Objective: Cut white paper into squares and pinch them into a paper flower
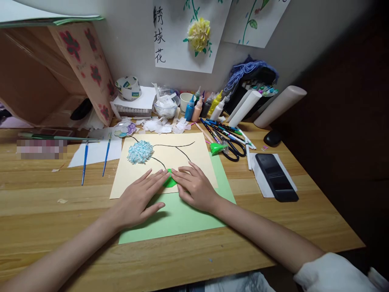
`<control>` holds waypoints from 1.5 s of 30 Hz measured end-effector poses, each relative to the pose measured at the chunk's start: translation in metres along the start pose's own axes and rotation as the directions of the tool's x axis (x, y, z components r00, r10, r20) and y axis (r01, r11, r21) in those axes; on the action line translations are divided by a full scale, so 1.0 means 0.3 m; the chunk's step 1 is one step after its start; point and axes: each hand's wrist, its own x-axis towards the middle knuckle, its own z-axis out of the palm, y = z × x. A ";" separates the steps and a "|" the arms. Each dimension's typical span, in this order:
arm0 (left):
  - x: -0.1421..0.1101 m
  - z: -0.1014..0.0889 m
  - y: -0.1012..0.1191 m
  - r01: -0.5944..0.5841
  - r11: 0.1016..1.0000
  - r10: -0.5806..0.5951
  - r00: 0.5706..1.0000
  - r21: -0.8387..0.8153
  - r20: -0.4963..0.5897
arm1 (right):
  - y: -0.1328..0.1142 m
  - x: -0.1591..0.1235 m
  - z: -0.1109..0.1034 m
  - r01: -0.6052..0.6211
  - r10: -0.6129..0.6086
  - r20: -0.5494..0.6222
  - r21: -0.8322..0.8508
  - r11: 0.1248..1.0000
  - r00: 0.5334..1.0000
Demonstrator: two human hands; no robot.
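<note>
My left hand point(136, 198) and my right hand point(197, 187) lie palm down over the lower edge of a cream sheet of paper point(194, 178). Both have their fingers stretched out. Their fingertips meet on a flat bright-green piece point(170, 182), pressing it against the cream sheet; its material I cannot make out. Thin black branch lines run across the sheet. At its left sits a fluffy light-blue flower point(140, 152) made of small bits. Beneath the cream sheet is a larger light-green sheet point(188, 221).
Two blue paintbrushes point(85, 162) lie on white paper at left. Scissors point(232, 152), pens point(217, 127) and a green lump in clear plastic point(217, 148) are at right, before a phone point(276, 176). Paint bottles point(197, 108) and paper scraps point(158, 125) line the back.
</note>
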 end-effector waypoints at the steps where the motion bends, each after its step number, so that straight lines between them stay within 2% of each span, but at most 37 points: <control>1: -0.003 0.002 -0.002 0.016 1.000 -0.016 1.000 -0.014 -0.021 | -0.001 -0.001 -0.002 0.002 -0.002 0.006 0.002 1.000 1.000; 4: -0.011 0.011 -0.009 0.080 0.995 -0.084 0.994 -0.057 -0.070 | -0.002 -0.004 -0.004 0.045 -0.046 0.049 0.008 0.999 0.998; 7: -0.014 0.020 -0.010 0.125 0.987 -0.132 0.989 -0.104 -0.063 | -0.001 -0.007 -0.001 0.077 -0.078 0.098 0.010 0.997 0.992; 11: -0.015 0.018 -0.005 0.153 0.978 -0.162 0.986 -0.145 -0.050 | 0.001 -0.008 -0.001 0.067 -0.068 0.145 0.013 0.998 0.987; 17: -0.014 0.007 0.002 0.186 0.961 -0.195 0.981 -0.205 -0.021 | 0.000 0.004 -0.015 0.097 -0.109 0.311 0.053 0.994 0.944; 24: -0.012 0.005 0.005 0.214 0.939 -0.228 0.973 -0.269 -0.024 | 0.004 0.010 -0.016 0.077 -0.114 0.363 0.114 0.991 0.925; 27: -0.013 0.007 0.003 0.226 0.933 -0.240 0.971 -0.278 -0.016 | 0.007 0.005 -0.013 0.065 -0.111 0.358 0.139 0.988 0.927; 34: -0.015 0.009 0.004 0.220 0.931 -0.237 0.971 -0.290 -0.024 | 0.009 -0.002 -0.008 0.119 -0.169 0.330 0.167 0.979 0.929; 39: -0.012 0.005 0.004 0.205 0.937 -0.222 0.975 -0.282 -0.028 | 0.013 -0.003 -0.001 0.045 -0.085 0.279 0.146 0.988 0.957; 45: -0.009 0.001 0.002 0.157 0.962 -0.164 0.986 -0.224 -0.015 | 0.013 -0.005 0.003 0.002 -0.032 0.251 0.120 0.993 0.967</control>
